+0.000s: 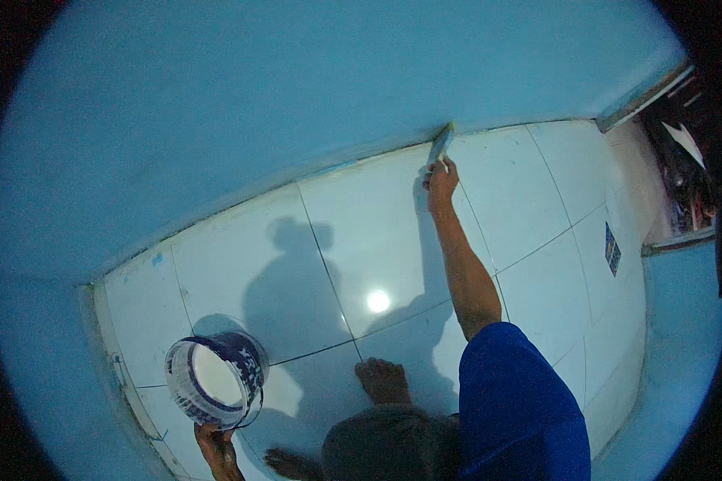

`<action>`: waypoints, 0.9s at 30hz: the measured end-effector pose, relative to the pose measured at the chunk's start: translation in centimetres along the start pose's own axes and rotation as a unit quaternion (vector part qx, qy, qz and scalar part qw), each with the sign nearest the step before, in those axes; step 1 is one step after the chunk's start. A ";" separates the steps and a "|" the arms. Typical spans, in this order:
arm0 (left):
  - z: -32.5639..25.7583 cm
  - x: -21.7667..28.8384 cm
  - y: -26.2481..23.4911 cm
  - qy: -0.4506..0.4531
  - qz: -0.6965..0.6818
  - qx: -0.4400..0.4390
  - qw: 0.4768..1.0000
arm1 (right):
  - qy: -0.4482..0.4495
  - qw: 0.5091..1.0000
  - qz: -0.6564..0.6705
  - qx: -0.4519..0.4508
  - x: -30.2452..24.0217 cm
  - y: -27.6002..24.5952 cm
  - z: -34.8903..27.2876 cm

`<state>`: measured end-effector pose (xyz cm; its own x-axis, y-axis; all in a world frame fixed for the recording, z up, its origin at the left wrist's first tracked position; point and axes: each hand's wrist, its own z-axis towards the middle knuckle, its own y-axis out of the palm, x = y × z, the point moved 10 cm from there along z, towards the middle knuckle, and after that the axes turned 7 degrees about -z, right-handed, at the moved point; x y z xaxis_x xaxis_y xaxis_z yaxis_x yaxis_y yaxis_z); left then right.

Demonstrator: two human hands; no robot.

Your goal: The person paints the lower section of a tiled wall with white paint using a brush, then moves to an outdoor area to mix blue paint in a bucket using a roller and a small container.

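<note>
My right arm reaches far ahead, and my right hand point(441, 181) is closed around the handle of a paintbrush point(441, 144). The brush's bristles touch the foot of the light-blue wall point(297, 88), where it meets the floor. At the lower left, my left hand point(218, 450) grips the near edge of a dark-blue and white paint bucket point(254, 361). White paint point(215, 375) shows inside the tilted bucket, and its rim is smeared. Part of the left hand's fingers is hidden by the bucket.
White tiled floor point(385, 232) with blue paint spots lies between the walls; my shadow falls on it. My bare feet point(383, 380) are near the bottom. A doorway point(646, 100) with dark clutter stands at the right. A small dark patterned piece point(612, 248) lies on the floor.
</note>
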<state>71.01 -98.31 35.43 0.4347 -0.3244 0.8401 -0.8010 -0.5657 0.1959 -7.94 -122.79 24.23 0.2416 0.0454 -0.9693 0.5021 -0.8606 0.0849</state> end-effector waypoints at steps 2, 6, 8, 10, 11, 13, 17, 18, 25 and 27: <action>1.2 -1.0 -0.9 -0.026 -0.019 -0.036 0.999 | -0.008 0.999 0.028 -0.029 0.6 2.7 -1.4; 0.0 0.0 -2.5 0.063 0.050 0.031 0.996 | 0.050 0.994 0.044 -0.084 2.5 10.6 -9.9; 1.3 -1.4 -2.3 -0.004 0.019 0.045 0.999 | 0.054 0.972 0.145 -0.179 4.2 12.5 -12.6; 1.0 -0.7 -1.4 -0.013 -0.034 -0.023 0.999 | 0.016 0.975 0.042 -0.219 4.4 14.2 -18.4; 1.2 -0.7 -0.5 -0.019 -0.063 -0.062 0.996 | 0.006 0.969 0.014 -0.246 5.0 14.5 -20.0; 1.3 -0.6 -0.9 0.012 -0.044 -0.026 0.999 | -0.115 0.965 -0.081 -0.221 5.5 13.7 -19.6; 0.6 -0.1 -0.8 0.026 -0.002 -0.013 1.000 | -0.025 0.992 0.004 -0.126 4.5 9.7 -15.7; 0.8 -0.3 -0.3 0.017 0.006 -0.031 0.999 | -0.026 0.995 -0.034 -0.092 3.9 7.3 -12.1; 0.5 -0.4 1.4 -0.044 -0.039 -0.063 0.996 | -0.122 0.985 -0.101 -0.060 2.9 9.1 -8.3; 0.4 -0.3 0.8 -0.037 -0.039 -0.072 0.996 | -0.103 0.984 -0.073 -0.122 4.4 13.0 -12.8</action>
<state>70.43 -98.97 35.13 0.5230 -0.3414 0.7810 -0.8120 -0.4781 0.3347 10.30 -127.25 24.04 -0.0086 0.0334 -0.9994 0.7102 -0.7033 -0.0296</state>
